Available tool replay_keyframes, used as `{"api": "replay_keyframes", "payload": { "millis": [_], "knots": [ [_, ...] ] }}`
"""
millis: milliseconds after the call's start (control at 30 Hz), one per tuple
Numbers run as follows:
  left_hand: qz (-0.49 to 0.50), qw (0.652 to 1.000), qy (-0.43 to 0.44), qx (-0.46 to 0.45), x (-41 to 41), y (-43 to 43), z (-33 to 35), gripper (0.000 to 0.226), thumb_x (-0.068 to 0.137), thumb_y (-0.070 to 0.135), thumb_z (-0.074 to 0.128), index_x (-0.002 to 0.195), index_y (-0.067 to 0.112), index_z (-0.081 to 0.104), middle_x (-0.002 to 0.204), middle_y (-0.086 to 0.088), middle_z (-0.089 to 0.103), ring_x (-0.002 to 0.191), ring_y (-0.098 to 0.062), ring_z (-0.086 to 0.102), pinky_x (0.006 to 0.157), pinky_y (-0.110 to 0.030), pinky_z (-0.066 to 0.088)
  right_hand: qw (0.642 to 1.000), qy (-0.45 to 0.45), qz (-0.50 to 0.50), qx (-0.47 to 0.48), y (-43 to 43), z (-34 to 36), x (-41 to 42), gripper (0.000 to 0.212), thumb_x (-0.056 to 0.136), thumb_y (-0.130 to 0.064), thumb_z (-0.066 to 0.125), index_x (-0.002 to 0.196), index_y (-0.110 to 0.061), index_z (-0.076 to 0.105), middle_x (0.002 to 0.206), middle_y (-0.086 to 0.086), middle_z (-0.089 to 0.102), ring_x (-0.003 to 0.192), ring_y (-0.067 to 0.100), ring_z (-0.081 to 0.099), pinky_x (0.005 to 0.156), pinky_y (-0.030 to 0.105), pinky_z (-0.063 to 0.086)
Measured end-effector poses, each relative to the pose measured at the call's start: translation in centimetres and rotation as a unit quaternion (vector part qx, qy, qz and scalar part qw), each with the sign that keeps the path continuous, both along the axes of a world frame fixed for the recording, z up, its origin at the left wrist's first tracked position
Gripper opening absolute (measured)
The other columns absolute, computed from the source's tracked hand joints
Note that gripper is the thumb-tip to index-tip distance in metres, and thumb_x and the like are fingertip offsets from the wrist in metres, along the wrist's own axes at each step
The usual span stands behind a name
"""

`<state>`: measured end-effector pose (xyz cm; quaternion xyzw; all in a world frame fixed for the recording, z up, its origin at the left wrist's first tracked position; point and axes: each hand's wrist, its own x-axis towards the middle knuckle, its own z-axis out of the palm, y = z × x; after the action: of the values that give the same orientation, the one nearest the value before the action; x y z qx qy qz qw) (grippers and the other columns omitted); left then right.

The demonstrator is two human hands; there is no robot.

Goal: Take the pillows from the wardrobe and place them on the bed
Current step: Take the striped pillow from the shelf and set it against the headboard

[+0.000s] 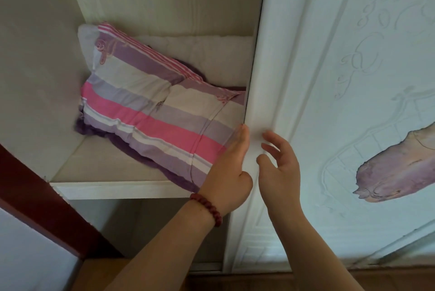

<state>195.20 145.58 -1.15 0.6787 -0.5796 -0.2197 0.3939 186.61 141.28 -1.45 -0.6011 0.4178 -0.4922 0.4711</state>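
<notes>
The pillow [150, 102] wears pink, lilac, purple and white stripes, the wardrobe door [353, 102] is white, the bracelet [208, 206] dark red.

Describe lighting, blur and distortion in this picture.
Head view: soft, even light, no glare; the wide-angle lens bows the edge of the white wardrobe door; the pink-and-purple striped pillow is sharp; there is shadow under the white shelf.
</notes>
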Motion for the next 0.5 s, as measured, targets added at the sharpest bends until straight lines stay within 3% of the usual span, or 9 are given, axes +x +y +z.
{"api": "replay_keyframes", "payload": {
  "millis": [67,167,300,433,500],
  "knots": [
    [-0.015,1.0,0.005,-0.006,-0.8,-0.7,0.0,0.081,0.093,0.002,0.044,0.144,0.04,-0.006,0.156,0.01,0.011,0.14,-0.014,0.023,0.11,-0.026,0.027,1.0,0.002,-0.006,-0.002,-0.6,-0.1,-0.6,0.046,0.087,0.0,0.05,0.124,-0.028,0.052,0.128,-0.012,0.055,0.112,0.001,0.053,0.077,0.006,0.046],
    [-0.036,0.999,0.02,-0.005,-1.8,-1.7,-0.1,0.082,0.092,-0.001,0.043,0.145,0.039,-0.004,0.155,0.008,0.017,0.139,-0.012,0.026,0.111,-0.03,0.03,1.0,-0.01,-0.017,0.0,-1.4,-0.5,-1.6,0.048,0.086,0.001,0.05,0.123,-0.029,0.053,0.128,-0.013,0.055,0.112,-0.001,0.052,0.073,-0.003,0.042],
    [-0.056,0.998,0.035,-0.01,-3.0,-3.3,-0.6,0.078,0.092,0.0,0.042,0.145,0.04,0.001,0.155,0.013,0.016,0.14,-0.005,0.019,0.11,-0.021,0.023,0.999,-0.021,-0.034,0.005,-2.7,-0.7,-3.2,0.049,0.085,0.001,0.049,0.121,-0.033,0.053,0.127,-0.015,0.053,0.108,-0.007,0.052,0.07,-0.002,0.042],
    [-0.082,0.995,0.044,-0.019,-4.5,-4.8,-0.9,0.082,0.086,-0.004,0.04,0.146,0.037,0.001,0.146,0.029,0.004,0.125,0.027,0.001,0.099,0.003,0.009,0.998,-0.016,-0.059,0.001,-4.1,-0.8,-5.0,0.049,0.085,0.001,0.048,0.12,-0.032,0.054,0.126,-0.015,0.054,0.107,-0.007,0.054,0.073,0.001,0.044],
    [-0.099,0.994,0.038,-0.016,-5.2,-5.6,-0.8,0.087,0.08,-0.007,0.04,0.146,0.036,0.001,0.139,0.033,0.002,0.116,0.034,-0.002,0.092,0.008,0.006,0.997,-0.018,-0.074,0.001,-4.7,-0.9,-5.7,0.049,0.085,0.001,0.048,0.12,-0.032,0.054,0.125,-0.016,0.055,0.106,-0.008,0.054,0.074,0.002,0.045]
  ]
}}
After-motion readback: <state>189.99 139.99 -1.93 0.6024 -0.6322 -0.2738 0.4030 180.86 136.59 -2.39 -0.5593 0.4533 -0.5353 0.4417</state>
